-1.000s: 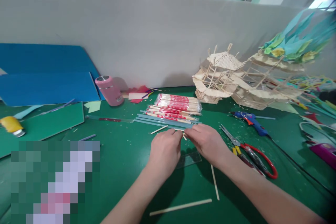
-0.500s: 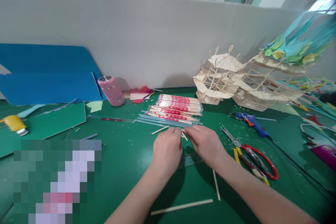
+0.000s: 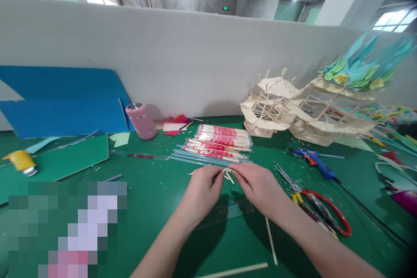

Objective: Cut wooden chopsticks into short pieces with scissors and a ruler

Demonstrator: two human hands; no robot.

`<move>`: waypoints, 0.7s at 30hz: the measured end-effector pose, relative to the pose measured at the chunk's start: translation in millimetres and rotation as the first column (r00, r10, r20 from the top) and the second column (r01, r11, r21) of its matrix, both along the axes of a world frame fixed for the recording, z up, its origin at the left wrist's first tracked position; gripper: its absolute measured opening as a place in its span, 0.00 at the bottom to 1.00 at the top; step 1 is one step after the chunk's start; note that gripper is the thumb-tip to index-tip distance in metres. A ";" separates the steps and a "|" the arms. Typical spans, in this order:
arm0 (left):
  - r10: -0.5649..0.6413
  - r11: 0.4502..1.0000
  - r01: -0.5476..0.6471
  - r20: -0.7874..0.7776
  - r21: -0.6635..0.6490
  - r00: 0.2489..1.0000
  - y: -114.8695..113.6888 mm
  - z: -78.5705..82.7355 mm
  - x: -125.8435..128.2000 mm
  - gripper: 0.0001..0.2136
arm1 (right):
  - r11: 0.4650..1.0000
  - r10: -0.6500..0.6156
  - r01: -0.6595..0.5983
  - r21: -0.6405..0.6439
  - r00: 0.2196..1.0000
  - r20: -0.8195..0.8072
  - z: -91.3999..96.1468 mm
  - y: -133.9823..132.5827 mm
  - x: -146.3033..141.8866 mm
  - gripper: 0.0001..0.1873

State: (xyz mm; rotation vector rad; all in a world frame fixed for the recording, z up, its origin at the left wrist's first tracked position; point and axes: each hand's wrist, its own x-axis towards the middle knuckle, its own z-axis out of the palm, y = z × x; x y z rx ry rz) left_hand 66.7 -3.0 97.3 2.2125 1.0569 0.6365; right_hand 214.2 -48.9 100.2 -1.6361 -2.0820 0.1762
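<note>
Near the middle of the green table, my left hand [image 3: 203, 189] and my right hand [image 3: 260, 186] meet fingertip to fingertip. Both are closed in a pinch on the ends of one thin wooden stick [image 3: 227, 170], which looks bent between them; most of it is hidden by my fingers. Short cut stick pieces [image 3: 230, 178] lie just below. Under my wrists is a clear ruler [image 3: 233, 211]. A longer loose stick [image 3: 271, 241] lies by my right forearm, and another stick [image 3: 236, 270] is at the bottom edge.
Behind my hands lie blue strips [image 3: 192, 157] and plastic-wrapped stick bundles [image 3: 224, 135]. Scissors [image 3: 312, 200] and a blue glue gun [image 3: 312, 160] are at right, below stick-built models [image 3: 276, 104]. At left stand a pink cup [image 3: 142, 121] and blue boards [image 3: 65, 115]; a yellow-handled tool [image 3: 20, 161] lies there.
The view has tilted up slightly. My left hand has turned so its thumb shows, and the stick between my hands now looks bent. More of the ruler is visible.
</note>
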 end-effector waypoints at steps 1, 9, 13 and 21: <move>0.000 0.996 0.007 0.076 -0.089 0.997 0.7 1.3 -0.7 0.12 | 0.999 0.011 -0.013 -0.034 0.998 -0.067 3.1 -0.5 0.0 0.13; 0.197 0.862 0.015 0.363 -0.507 0.911 0.5 1.0 4.3 0.11 | 0.977 -0.062 -0.035 -0.211 0.899 -0.433 6.5 4.1 2.1 0.13; 0.285 0.839 -0.015 0.416 -0.544 0.864 -0.2 -1.9 7.2 0.09 | 0.980 -0.073 -0.029 -0.196 0.867 -0.493 4.1 9.5 1.1 0.12; 0.395 0.770 0.017 0.497 -0.638 0.773 0.8 -6.1 8.7 0.07 | 0.960 -0.084 -0.098 -0.264 0.796 -0.600 -3.7 16.0 -0.9 0.14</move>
